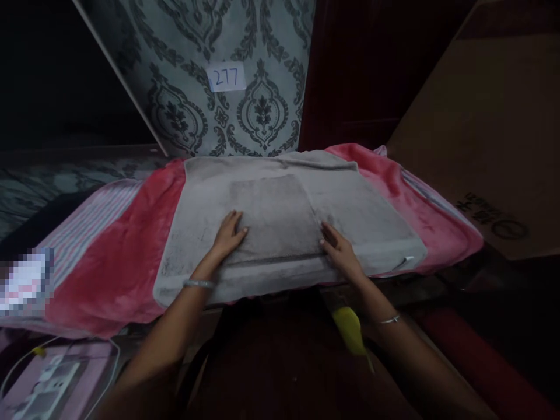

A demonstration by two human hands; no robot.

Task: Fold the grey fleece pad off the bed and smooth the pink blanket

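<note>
A folded grey cloth (275,219), roughly rectangular, lies on a larger light-grey towel (371,216) that is spread flat. My left hand (230,235) rests at the left edge of the folded cloth, its fingers stretched out and thumb apart. At the right edge, my right hand (341,249) touches the cloth's side with its fingers extended. Neither hand grips anything that I can see. Beneath the towel is a red and pink plush blanket (118,256). A small white tag (408,259) shows near the towel's right front corner.
Striped fabric (94,216) shows at the left end. A large cardboard box (490,140) stands at the right. Patterned wallpaper (262,116) with a paper label (226,76) reading 277 is behind. A power strip (52,385) with a white cable lies at lower left.
</note>
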